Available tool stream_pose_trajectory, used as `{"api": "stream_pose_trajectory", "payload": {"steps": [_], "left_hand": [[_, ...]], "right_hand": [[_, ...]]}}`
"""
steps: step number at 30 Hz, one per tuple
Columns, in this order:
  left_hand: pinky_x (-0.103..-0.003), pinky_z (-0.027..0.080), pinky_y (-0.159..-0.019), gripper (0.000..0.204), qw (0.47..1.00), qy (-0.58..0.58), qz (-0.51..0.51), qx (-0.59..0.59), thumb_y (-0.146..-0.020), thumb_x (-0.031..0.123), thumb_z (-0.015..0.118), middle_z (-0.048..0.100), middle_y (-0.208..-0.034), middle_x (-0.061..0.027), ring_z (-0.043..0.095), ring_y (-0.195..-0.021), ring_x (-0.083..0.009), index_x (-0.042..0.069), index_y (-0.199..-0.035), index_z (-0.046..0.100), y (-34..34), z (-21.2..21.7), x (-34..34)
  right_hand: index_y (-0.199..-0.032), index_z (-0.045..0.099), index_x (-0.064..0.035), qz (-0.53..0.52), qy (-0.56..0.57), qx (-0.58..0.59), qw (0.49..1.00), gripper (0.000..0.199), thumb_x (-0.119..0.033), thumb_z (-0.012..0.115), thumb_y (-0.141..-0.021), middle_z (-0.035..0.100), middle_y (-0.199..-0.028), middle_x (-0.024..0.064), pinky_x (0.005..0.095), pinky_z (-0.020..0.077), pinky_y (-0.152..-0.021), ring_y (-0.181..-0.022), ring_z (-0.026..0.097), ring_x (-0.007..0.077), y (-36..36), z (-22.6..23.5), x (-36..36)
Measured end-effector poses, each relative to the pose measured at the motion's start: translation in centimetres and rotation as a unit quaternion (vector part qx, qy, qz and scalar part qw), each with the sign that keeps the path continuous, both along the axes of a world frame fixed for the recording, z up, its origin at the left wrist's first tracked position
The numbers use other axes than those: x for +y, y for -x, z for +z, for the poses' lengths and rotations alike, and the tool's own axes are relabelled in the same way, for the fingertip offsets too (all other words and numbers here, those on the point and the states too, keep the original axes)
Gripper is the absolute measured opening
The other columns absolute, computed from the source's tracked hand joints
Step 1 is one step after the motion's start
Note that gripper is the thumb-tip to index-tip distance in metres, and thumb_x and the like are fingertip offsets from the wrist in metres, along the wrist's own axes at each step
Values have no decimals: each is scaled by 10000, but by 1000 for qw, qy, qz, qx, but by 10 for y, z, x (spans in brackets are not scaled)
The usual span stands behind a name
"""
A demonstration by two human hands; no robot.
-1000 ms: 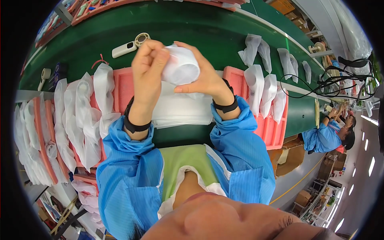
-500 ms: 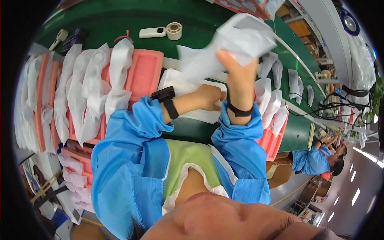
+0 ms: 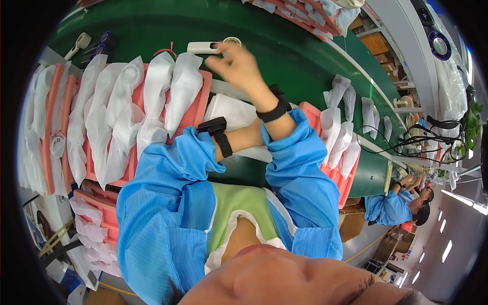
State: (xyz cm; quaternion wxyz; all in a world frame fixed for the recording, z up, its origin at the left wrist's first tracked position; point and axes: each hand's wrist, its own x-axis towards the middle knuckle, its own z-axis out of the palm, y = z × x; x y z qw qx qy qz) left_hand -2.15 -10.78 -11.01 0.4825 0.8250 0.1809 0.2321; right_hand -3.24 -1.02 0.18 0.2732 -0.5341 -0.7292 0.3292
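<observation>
My right hand (image 3: 236, 66), blurred, is raised over the far side of the bench with thumb and fingers apart and nothing seen in it. Its fingertips overlap a white handheld fan (image 3: 201, 48) in the picture; contact cannot be told. Left of it, a white translucent wrapped bundle (image 3: 184, 84) lies in a pink tray (image 3: 206, 86) beside several similar bundles (image 3: 156, 81). My left forearm (image 3: 241, 138) reaches across a stack of white sheets or bags (image 3: 223, 108). My left hand itself is hidden behind my right forearm.
Another pink tray with wrapped bundles (image 3: 333, 127) stands at the right. More wrapped pieces (image 3: 339, 90) lie on the green bench (image 3: 295, 61). Black cables (image 3: 406, 142) hang at the right. A co-worker in blue (image 3: 389, 208) is farther off.
My right hand has moved left and no longer holds the white wrapped bundle. A bundle now lies in the previously bare slot of the left pink tray. My left hand has become hidden.
</observation>
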Motion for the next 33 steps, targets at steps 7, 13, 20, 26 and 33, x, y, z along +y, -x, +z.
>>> {"api": "stream_pose_trajectory", "payload": {"steps": [7, 13, 20, 26, 33], "left_hand": [[-388, 427, -1047, 520, 977, -167, 85, -98, -950, 428, 489, 519, -1382, -111, 508, -1261, -277, 200, -1413, 419, -27, -10, -8], [-391, 507, -893, 386, 990, -40, 64, 120, -894, 371, 575, 625, -1215, -104, 613, -1081, -282, 183, -1230, 579, -7, 49, -4], [-407, 513, -669, 160, 983, -88, 20, 157, -802, 269, 689, 693, -906, -92, 665, -809, -280, 125, -873, 691, -17, 47, 17], [-284, 448, -586, 180, 996, 85, 21, -13, -800, 189, 744, 658, -795, -56, 584, -649, -152, 29, -848, 678, -17, 76, 46], [-202, 397, -589, 137, 968, 221, 53, -109, -929, 169, 646, 621, -796, 24, 512, -687, -37, 41, -881, 646, -4, 112, 70]], "right_hand": [[-1147, 604, 12, -160, -108, -1, 981, 604, -203, 819, -625, 670, -1068, 155, 345, 527, -828, -945, 671, 269, -54, -98, 81], [-1117, 605, 58, -148, 58, 92, 983, 618, -189, 837, -600, 690, -982, 132, 324, 539, -778, -863, 682, 251, -72, -28, 66], [-1117, 604, 21, -112, -122, 139, 976, 563, -154, 822, -629, 664, -981, 66, 260, 501, -788, -879, 624, 123, -146, 84, -39], [-1117, 570, 7, -196, -153, 275, 929, 583, -107, 797, -593, 651, -992, 68, 271, 493, -808, -890, 618, 138, -233, 98, -98], [-1105, 566, -3, -118, -161, 293, 935, 576, -62, 751, -563, 626, -1000, 66, 261, 484, -802, -896, 613, 144, -268, 104, -114]]}}
